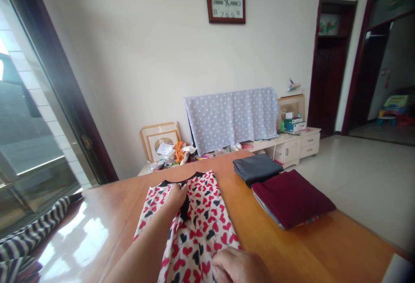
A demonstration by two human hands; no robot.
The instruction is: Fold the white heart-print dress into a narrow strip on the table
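A sleeveless garment (204, 226) printed with red and black hearts on white lies on the wooden table, its black-trimmed neckline toward the far side. My left hand (177, 196) reaches across it and is closed on the fabric just below the neckline, beside a dark strip of cloth. Low in the picture, my right hand (238, 265) has curled fingers at the garment's right edge, closed on the cloth there. The lower end of the garment runs out of view.
Folded dark red cloth (293, 198) and folded grey cloth (257, 167) lie on the table (269, 252) to the right. Black-and-white striped clothing (35, 235) lies at the left edge. Behind stands a low cabinet (293, 149) beside something draped in dotted cloth (231, 118).
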